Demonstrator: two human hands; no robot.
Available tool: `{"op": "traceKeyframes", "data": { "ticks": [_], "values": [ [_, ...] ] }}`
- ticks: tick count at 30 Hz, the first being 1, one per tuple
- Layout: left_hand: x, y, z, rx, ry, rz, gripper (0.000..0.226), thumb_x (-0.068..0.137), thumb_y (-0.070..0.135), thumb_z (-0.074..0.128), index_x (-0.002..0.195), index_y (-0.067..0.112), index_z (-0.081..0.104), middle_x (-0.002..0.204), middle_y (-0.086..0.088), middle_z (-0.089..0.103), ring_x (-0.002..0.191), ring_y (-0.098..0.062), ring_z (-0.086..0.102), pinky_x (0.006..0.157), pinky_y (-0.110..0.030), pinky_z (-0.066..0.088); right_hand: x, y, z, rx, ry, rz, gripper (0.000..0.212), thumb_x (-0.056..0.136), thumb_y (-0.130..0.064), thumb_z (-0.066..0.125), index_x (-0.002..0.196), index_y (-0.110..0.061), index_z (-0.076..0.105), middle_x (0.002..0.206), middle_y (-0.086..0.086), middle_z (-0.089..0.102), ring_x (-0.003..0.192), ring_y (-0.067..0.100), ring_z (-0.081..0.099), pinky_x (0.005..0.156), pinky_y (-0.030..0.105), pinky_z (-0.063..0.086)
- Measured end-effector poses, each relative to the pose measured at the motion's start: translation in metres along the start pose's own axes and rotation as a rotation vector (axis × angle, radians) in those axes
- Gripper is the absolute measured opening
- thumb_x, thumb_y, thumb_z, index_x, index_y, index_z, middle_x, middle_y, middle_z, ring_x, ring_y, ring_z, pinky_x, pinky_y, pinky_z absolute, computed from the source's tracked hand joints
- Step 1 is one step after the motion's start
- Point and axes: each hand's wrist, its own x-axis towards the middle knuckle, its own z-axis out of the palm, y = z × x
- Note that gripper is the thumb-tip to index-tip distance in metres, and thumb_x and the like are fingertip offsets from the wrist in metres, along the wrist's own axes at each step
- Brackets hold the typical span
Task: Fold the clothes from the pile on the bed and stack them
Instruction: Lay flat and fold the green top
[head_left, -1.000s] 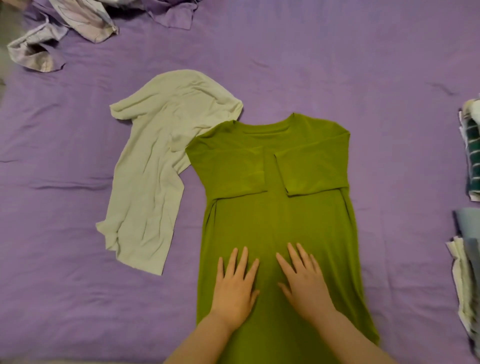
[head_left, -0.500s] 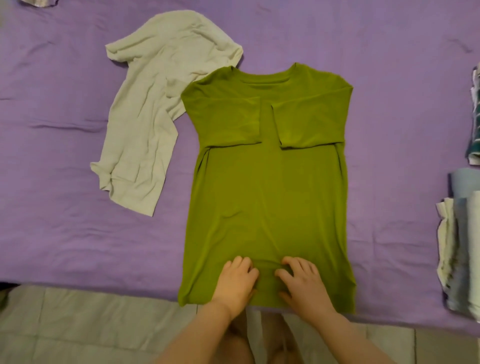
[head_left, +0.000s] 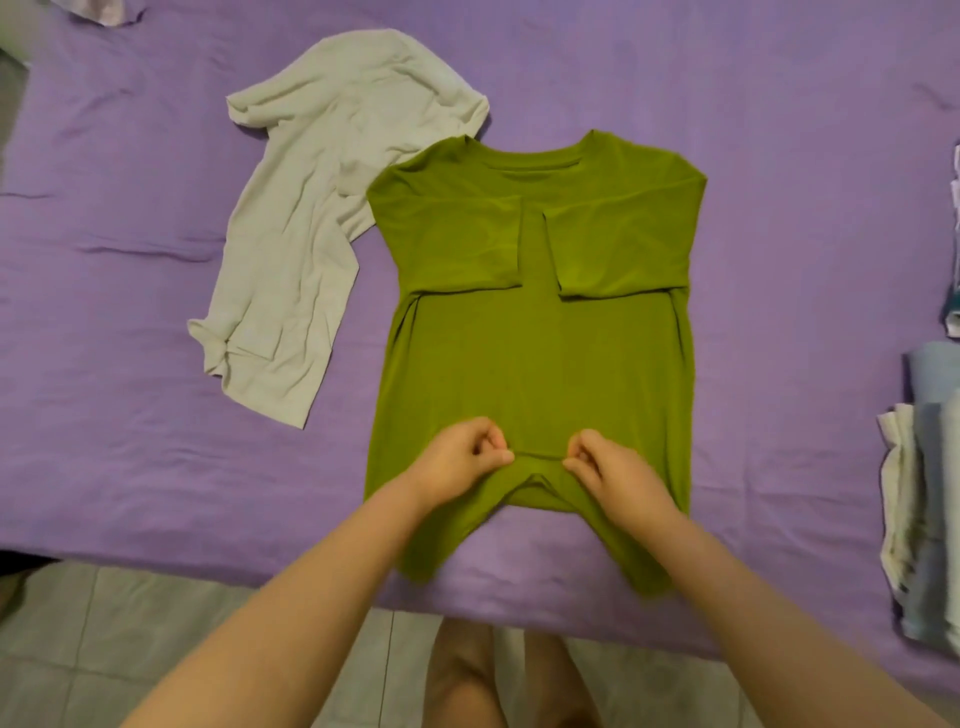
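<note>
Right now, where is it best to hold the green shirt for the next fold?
Grip the green shirt at its bottom hem, from the near bed edge. It lies flat, sleeves folded in, collar far, so the hem can lift toward the collar. The left hand and right hand already pinch there.

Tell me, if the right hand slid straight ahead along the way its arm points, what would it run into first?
Probably only more of the olive green shirt that the right hand pinches. Further along that line lie its folded-in sleeves, then the cream shirt, though the heading is only roughly readable.
</note>
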Motion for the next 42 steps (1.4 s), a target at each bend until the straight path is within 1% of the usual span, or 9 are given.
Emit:
{"op": "traceKeyframes", "data": {
  "ticks": [3, 6, 12, 18, 24, 27, 31, 38, 42],
  "values": [
    [0.041, 0.031, -0.023, -0.041, 0.246, 0.038, 0.021, 0.084, 0.007, 0.07, 0.077, 0.021, 0.056, 0.066, 0.002, 0.051, 0.063, -0.011, 0.044, 0.067, -0.028, 0.036, 0.049, -0.018, -0.029, 0.122, 0.201, 0.014, 0.005, 0.089, -0.011, 0.064, 0.092, -0.009, 0.06, 0.078, -0.001, 0.058, 0.075, 0.02, 0.056, 0.068, 0.031, 0.036],
    [0.06, 0.042, -0.031, 0.244, 0.438, 0.095, 0.01, 0.081, 0.02, 0.072, 0.086, 0.018, 0.063, 0.082, 0.001, 0.056, 0.079, -0.015, 0.052, 0.074, -0.032, 0.04, 0.074, -0.026, -0.037, 0.036, 0.328, 0.04, 0.017, 0.085, -0.008, 0.066, 0.102, -0.005, 0.062, 0.097, 0.012, 0.063, 0.093, 0.029, 0.057, 0.08, 0.032, 0.037],
    [0.052, 0.019, -0.009, 0.546, 0.278, 0.015, 0.044, 0.079, 0.044, 0.071, 0.109, 0.018, 0.053, 0.108, -0.005, 0.05, 0.106, -0.025, 0.049, 0.087, -0.037, 0.041, 0.067, -0.018, -0.009, -0.312, 0.162, 0.065, 0.048, 0.082, -0.04, 0.068, 0.125, -0.023, 0.055, 0.123, 0.001, 0.051, 0.116, 0.023, 0.045, 0.095, 0.034, 0.036],
    [0.057, 0.013, -0.003, 0.876, 0.307, 0.035, 0.041, 0.084, 0.05, 0.054, 0.109, 0.017, 0.053, 0.11, -0.007, 0.05, 0.107, -0.028, 0.047, 0.084, -0.039, 0.04, 0.079, -0.018, -0.002, -0.355, 0.273, 0.112, 0.025, 0.087, -0.026, 0.062, 0.109, -0.013, 0.066, 0.117, 0.008, 0.057, 0.109, 0.029, 0.05, 0.089, 0.039, 0.041],
    [0.067, 0.043, -0.036, 0.26, 0.322, -0.145, 0.011, 0.091, 0.022, 0.051, 0.082, 0.018, 0.056, 0.092, -0.013, 0.066, 0.094, -0.031, 0.06, 0.074, -0.037, 0.042, 0.101, -0.022, -0.038, 0.135, 0.376, 0.166, 0.015, 0.091, -0.008, 0.057, 0.103, -0.005, 0.065, 0.097, 0.014, 0.066, 0.094, 0.03, 0.06, 0.081, 0.036, 0.042],
    [0.082, 0.064, -0.068, 0.055, 0.347, -0.122, 0.014, 0.094, 0.015, 0.045, 0.089, 0.017, 0.058, 0.097, -0.016, 0.065, 0.097, -0.032, 0.058, 0.077, -0.037, 0.041, 0.127, -0.034, -0.063, 0.185, 0.391, 0.188, 0.018, 0.096, -0.014, 0.051, 0.108, -0.008, 0.063, 0.1, 0.015, 0.068, 0.096, 0.03, 0.062, 0.077, 0.034, 0.041],
    [0.118, 0.097, -0.116, 0.079, 0.355, -0.007, 0.026, 0.098, 0.02, 0.047, 0.118, 0.012, 0.062, 0.118, -0.01, 0.065, 0.111, -0.027, 0.057, 0.09, -0.032, 0.041, 0.169, -0.055, -0.102, 0.13, 0.43, 0.136, 0.022, 0.097, -0.017, 0.051, 0.112, -0.007, 0.063, 0.108, 0.016, 0.068, 0.102, 0.032, 0.062, 0.081, 0.036, 0.042],
    [0.197, 0.136, -0.182, 0.262, 0.528, 0.112, 0.029, 0.096, 0.03, 0.053, 0.121, 0.016, 0.061, 0.115, -0.007, 0.063, 0.108, -0.025, 0.056, 0.089, -0.032, 0.042, 0.258, -0.081, -0.167, 0.151, 0.501, 0.054, 0.023, 0.096, -0.012, 0.053, 0.113, -0.002, 0.065, 0.114, 0.017, 0.067, 0.108, 0.028, 0.059, 0.083, 0.023, 0.035],
    [0.195, 0.119, -0.163, 0.411, 0.651, 0.152, 0.032, 0.093, 0.025, 0.055, 0.124, 0.016, 0.06, 0.117, -0.01, 0.057, 0.111, -0.027, 0.05, 0.093, -0.036, 0.039, 0.265, -0.065, -0.15, 0.04, 0.414, 0.125, 0.034, 0.093, -0.014, 0.057, 0.126, -0.004, 0.058, 0.127, 0.016, 0.06, 0.119, 0.029, 0.054, 0.098, 0.032, 0.036]
  ]
}}
